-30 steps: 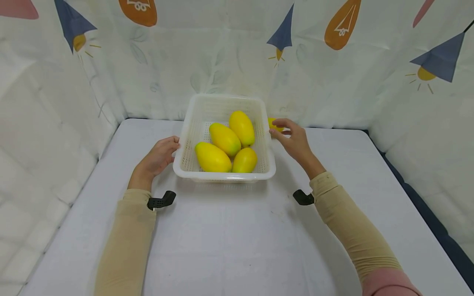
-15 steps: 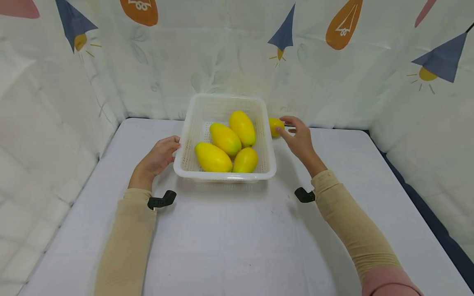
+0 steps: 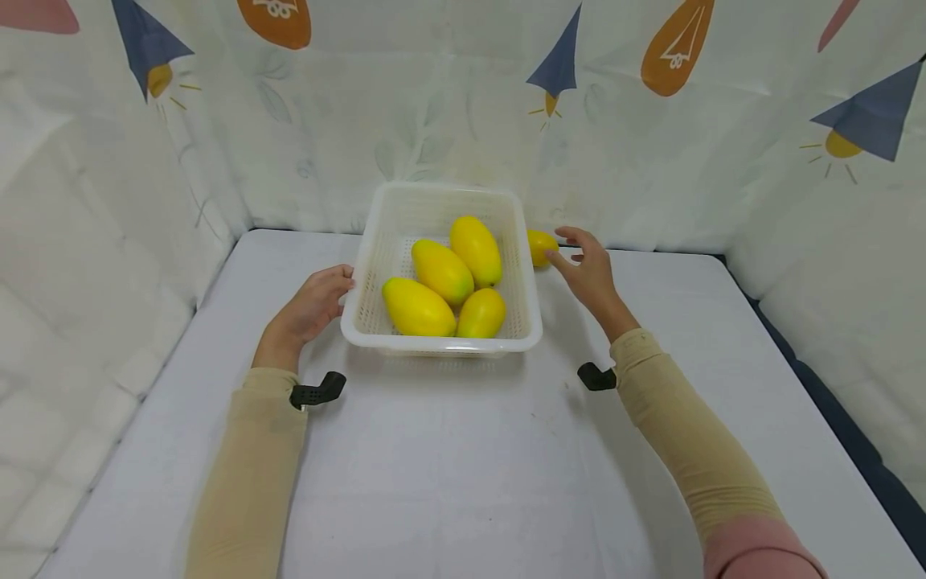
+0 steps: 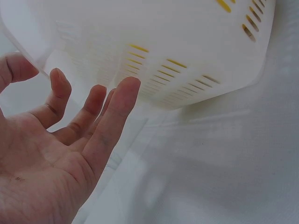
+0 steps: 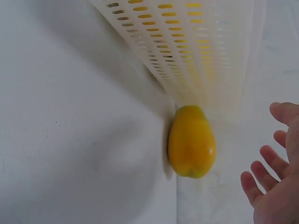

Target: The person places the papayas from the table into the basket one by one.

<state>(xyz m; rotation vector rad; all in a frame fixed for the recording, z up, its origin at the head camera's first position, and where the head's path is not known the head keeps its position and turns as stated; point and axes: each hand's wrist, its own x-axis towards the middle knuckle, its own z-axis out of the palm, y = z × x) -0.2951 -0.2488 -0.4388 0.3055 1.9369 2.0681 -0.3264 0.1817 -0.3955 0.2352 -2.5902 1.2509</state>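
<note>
A white plastic basket with slotted walls holds several yellow mangoes. My left hand is at its left side, with thumb and fingertips by the rim; in the left wrist view the loosely bent fingers spread below the basket wall. Outside the basket's right wall another mango lies on the table, partly hidden by the rim in the head view. Just right of that mango is my right hand, its fingers spread and holding nothing. The right wrist view shows a gap between hand and mango.
The white-covered table ends at the back against a printed fabric wall. Fabric also hangs along both sides. A black wrist device sits on each wrist, such as the left one.
My right hand has drawn slightly to the right, off the mango beside the basket, so more of that mango shows. The left hand and the basket have stayed nearly still.
</note>
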